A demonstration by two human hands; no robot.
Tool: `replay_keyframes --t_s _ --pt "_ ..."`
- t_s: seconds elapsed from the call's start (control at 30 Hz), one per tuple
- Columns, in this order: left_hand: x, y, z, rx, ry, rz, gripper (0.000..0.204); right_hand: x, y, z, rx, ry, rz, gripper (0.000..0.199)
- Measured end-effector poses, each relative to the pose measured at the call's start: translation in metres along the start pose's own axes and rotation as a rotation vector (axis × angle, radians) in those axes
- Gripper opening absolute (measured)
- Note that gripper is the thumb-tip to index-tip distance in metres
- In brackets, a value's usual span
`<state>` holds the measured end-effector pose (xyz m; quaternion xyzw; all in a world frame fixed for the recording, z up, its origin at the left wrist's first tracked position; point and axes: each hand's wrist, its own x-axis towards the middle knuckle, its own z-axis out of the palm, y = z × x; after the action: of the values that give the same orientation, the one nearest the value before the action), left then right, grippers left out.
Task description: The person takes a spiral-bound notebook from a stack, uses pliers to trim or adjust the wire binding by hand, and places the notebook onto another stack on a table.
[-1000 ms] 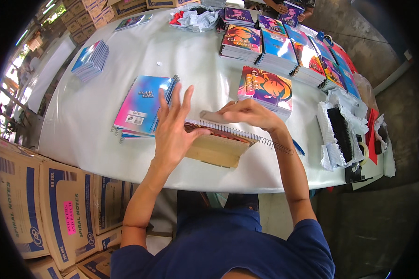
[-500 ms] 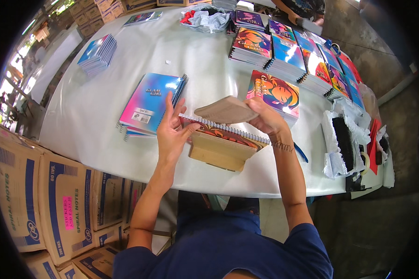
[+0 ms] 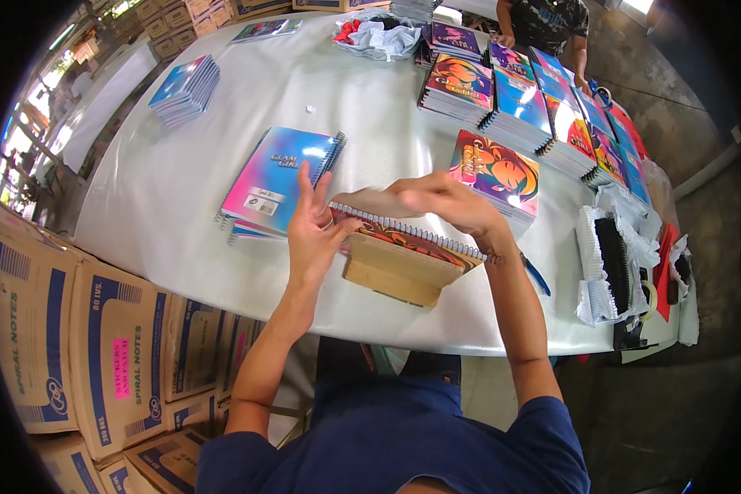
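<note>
Big white table point(image 3: 222, 165) in a bright work room, with brown cardboard boxes point(image 3: 82, 354) stacked on the floor off its left edge. Near the far left edge, a small pile of blue notebooks point(image 3: 185, 86). Closer to the middle, a blue and pink spiral notebook point(image 3: 281, 177) lying flat on top of a few more.

At the near edge, in the middle, a stack of spiral notebooks point(image 3: 403, 255) with a brown back cover showing at the bottom and an orange picture cover on top. Left hand point(image 3: 313, 235) pressed flat against the left end of this stack, fingers straight up and spread, not closed on it. Right hand point(image 3: 440, 202) just above the stack, fingers curled and pinching a brown cardboard cover point(image 3: 370, 202) lifted over the wire spiral.

Just right of the hands, an orange and purple notebook pile point(image 3: 494, 173). Behind it, toward the far right corner, a long row of colourful notebook piles point(image 3: 543, 107). At the far edge, a crumpled plastic bag point(image 3: 379, 37) and another person point(image 3: 543, 25) standing by the table. At the right edge, black wire spirals in white paper point(image 3: 609, 267). A blue pen point(image 3: 537, 276) by the right forearm.
</note>
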<state>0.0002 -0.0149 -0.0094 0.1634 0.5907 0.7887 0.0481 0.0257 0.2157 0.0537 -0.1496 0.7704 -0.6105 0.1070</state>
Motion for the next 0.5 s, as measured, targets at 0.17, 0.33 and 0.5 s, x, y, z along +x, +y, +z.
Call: replay_keyframes --t_s 0.17,0.33,0.5 --pt "0.011 -0.012 -0.024 0.209 -0.174 0.182 0.081 -0.008 0.015 -0.009 -0.315 0.146 0.095 0.048" --pt "0.030 0.024 -0.008 0.081 -0.423 -0.075 0.059 -0.061 0.066 -0.025 -0.972 0.215 0.038 0.049" --pt "0.044 0.108 0.011 0.097 -0.029 0.332 0.055 -0.133 0.097 -0.014 -1.221 0.599 0.143 0.062"
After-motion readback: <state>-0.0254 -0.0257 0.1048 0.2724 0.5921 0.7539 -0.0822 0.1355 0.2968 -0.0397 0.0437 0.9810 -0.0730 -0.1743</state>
